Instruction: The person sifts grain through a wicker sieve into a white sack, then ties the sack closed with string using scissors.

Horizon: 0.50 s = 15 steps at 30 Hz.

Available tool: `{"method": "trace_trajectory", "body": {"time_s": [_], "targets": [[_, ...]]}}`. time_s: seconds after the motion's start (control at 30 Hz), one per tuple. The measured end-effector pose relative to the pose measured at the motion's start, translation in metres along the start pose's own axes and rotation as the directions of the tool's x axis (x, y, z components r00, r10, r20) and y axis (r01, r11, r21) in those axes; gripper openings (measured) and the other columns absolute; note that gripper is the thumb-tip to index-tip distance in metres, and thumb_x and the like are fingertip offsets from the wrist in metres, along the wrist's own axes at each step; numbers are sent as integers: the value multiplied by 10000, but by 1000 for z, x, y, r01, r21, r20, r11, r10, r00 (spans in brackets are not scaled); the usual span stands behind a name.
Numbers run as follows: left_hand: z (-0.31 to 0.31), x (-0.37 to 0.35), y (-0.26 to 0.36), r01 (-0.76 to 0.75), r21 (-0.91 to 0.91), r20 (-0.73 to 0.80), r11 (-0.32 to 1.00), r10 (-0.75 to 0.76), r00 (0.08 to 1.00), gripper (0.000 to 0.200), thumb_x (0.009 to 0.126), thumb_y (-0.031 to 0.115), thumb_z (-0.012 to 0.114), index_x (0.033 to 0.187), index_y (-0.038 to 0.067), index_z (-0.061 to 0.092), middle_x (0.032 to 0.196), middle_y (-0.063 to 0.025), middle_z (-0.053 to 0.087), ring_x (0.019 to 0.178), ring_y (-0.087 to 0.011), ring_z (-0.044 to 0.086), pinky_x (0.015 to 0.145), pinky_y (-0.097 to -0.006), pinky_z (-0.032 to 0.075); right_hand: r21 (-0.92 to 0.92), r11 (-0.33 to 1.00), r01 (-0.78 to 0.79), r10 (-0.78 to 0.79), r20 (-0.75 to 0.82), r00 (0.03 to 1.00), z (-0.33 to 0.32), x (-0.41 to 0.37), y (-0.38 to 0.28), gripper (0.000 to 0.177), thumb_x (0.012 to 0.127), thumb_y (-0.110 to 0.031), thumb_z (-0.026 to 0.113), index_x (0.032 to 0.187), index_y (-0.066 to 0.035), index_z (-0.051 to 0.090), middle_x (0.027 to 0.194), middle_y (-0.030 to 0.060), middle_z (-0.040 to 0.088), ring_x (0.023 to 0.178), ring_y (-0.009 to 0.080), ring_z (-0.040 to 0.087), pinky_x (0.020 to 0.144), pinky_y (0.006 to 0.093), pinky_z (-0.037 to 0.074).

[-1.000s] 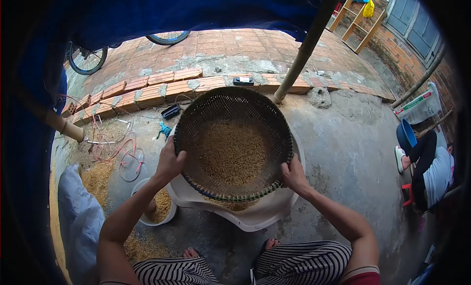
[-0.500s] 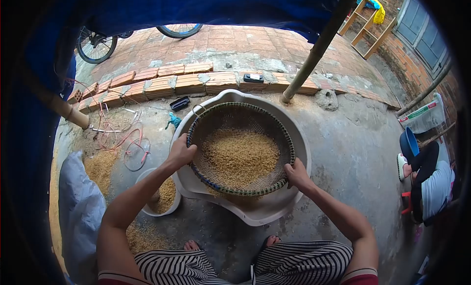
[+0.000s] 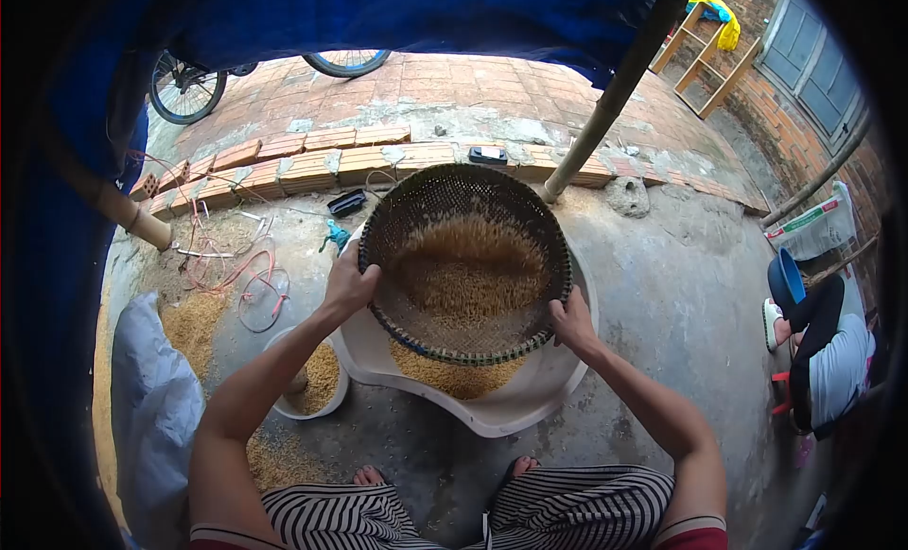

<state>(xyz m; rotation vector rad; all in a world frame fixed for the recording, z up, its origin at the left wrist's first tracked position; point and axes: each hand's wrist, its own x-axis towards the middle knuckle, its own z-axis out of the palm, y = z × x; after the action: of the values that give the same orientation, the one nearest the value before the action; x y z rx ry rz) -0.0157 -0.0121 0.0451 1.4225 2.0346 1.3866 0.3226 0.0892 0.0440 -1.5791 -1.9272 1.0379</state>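
Observation:
A round woven sieve basket [image 3: 465, 345] is held between my two hands, its far side tipped up. Gripping its left rim is my left hand [image 3: 350, 283], and my right hand [image 3: 573, 321] grips the right rim. Golden grain [image 3: 468, 266] in the sieve is blurred and partly thrown up toward the far wall. Beneath the sieve stands a wide pale plastic basin [image 3: 553, 384], with more grain [image 3: 459, 372] showing near its front. The sieve hides the basin's middle and far part.
Left of the basin is a white bucket [image 3: 309, 415] of grain, beside a white sack [image 3: 156, 399]. A bamboo pole [image 3: 615, 101] rises behind, near a brick row [image 3: 312, 172]. A person [image 3: 837, 361] sits at the right near a blue basin [image 3: 785, 278].
The sieve has tipped up at its far side and shifted slightly away from me. Its grain has lifted toward the far wall, and more grain in the basin now shows.

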Motion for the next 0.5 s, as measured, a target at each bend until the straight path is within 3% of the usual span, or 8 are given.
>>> {"method": "trace_trajectory", "body": {"time_s": [0.07,0.17,0.23,0.27,0.33,0.43,0.47,0.5], "targets": [[-10,-5,16,213,74,174,974,-223,959,373,703,102,513,1044,-47,506,816,-210,611,764,-317,598,723,-374,461,39,999,-21,20,28,999,4,-5,4,268,815,-149,437,942,71,349,698,247,572,481,293,579,392,364,480],[-12,-3,10,65,113,104,991,-77,992,387,701,109,514,1049,-61,502,839,-219,610,785,-310,602,724,-377,463,31,997,-77,75,47,996,1,-9,2,281,820,-146,439,972,74,351,732,239,580,550,330,592,484,396,491],[-14,-1,13,-132,34,-44,991,134,990,407,699,70,506,1071,-90,471,881,-208,594,765,-275,591,682,-367,462,31,982,188,-184,-104,977,1,-2,5,294,825,-141,440,1001,76,350,781,231,585,647,374,595,607,425,478],[-14,-3,14,-180,-54,-93,982,174,980,406,698,43,499,1080,-89,460,853,-190,583,728,-260,573,664,-357,455,31,982,186,-182,-110,977,1,-2,6,294,825,-141,440,1001,76,350,781,231,585,647,374,595,607,425,478],[-24,-10,37,-248,-136,-149,959,227,962,412,694,-24,476,1102,-63,439,770,-144,539,647,-215,512,610,-335,430,52,886,461,-419,-341,842,2,-8,-2,294,828,-137,443,1010,78,358,832,239,581,711,407,583,706,443,440],[-14,-9,35,-245,-102,-146,964,229,962,400,698,-3,480,1093,-47,438,753,-146,537,652,-232,519,611,-352,428,5,923,385,-367,-286,885,3,9,15,289,824,-150,437,990,77,367,869,262,570,672,383,589,605,427,480],[-7,-5,31,-140,-75,-86,987,133,987,372,702,39,492,1064,-40,460,743,-163,536,660,-262,528,630,-372,431,9,923,385,-368,-277,888,1,12,15,289,824,-150,437,990,77,367,869,262,570,672,383,589,605,427,480],[4,0,3,-56,24,-48,998,57,997,340,704,95,512,1012,-46,491,725,-179,547,666,-288,541,644,-379,434,8,992,129,-128,-111,986,-3,11,7,281,819,-156,434,974,71,372,858,258,564,638,361,589,534,408,488]]}}
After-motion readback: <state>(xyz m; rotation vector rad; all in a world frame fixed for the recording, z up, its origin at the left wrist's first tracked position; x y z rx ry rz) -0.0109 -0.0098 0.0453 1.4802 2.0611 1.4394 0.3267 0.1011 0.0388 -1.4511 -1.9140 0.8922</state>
